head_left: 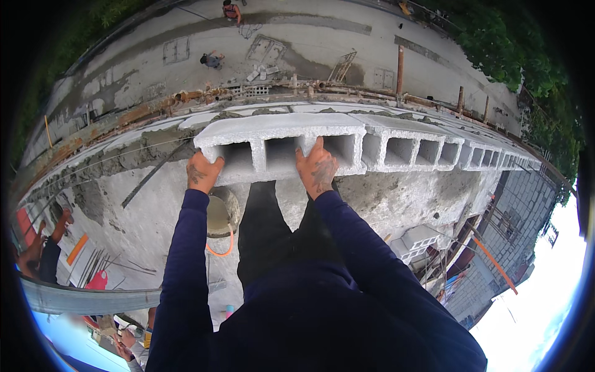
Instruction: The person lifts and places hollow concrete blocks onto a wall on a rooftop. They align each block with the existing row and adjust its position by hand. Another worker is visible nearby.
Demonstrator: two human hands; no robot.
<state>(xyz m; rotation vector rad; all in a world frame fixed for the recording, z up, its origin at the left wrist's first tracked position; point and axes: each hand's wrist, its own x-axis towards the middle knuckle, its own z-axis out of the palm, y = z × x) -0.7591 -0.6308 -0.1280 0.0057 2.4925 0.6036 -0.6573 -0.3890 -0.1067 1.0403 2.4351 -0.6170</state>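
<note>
A grey hollow concrete block lies crosswise at the top of the wall, its three open cores facing me. My left hand grips its left end, fingers curled at the lower corner. My right hand is closed round the divider between the middle and right cores. The block's right end meets a row of similar blocks that runs off to the right. Rough grey mortar lines the wall left of the held block, with a thin string across it. The block hides part of that bed.
A bucket with an orange loop stands below, beside my legs. A dark bar leans at left. Co-workers' hands and arms show at lower left. Spare blocks sit lower right. Two people are on the pavement beyond the wall.
</note>
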